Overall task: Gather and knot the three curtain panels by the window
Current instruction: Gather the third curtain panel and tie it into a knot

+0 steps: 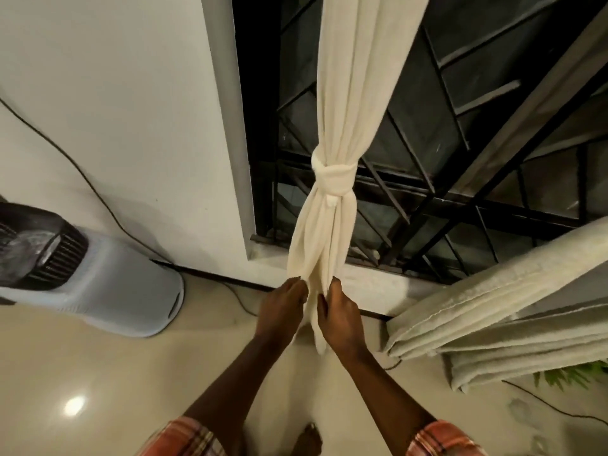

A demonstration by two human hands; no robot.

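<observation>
Window [427, 143] w/ dark grille fills top right. One cream curtain panel [355, 77] hangs in front of it, already tied. A 2nd panel [493, 307] slants loose at right, not knotted, and the 3rd isn't in view. Air cooler [98, 284] stands at left by the wall.

Tail [312, 251] of the tied panel drops to both hands: left hand [283, 311] & right hand [339, 317] are side by side, fingers curled, each pinching a bunch of cloth. Knot [332, 174] sits above them.

Step looks like snugging that knot. To do it well, prob:
- pull both bunches evenly & straight down so the wrap cinches w/o skewing
- no hard yank on the hanging fixture, which is out of view
- then smooth the folds

Writing/brands: none legible on cooler or cloth
</observation>
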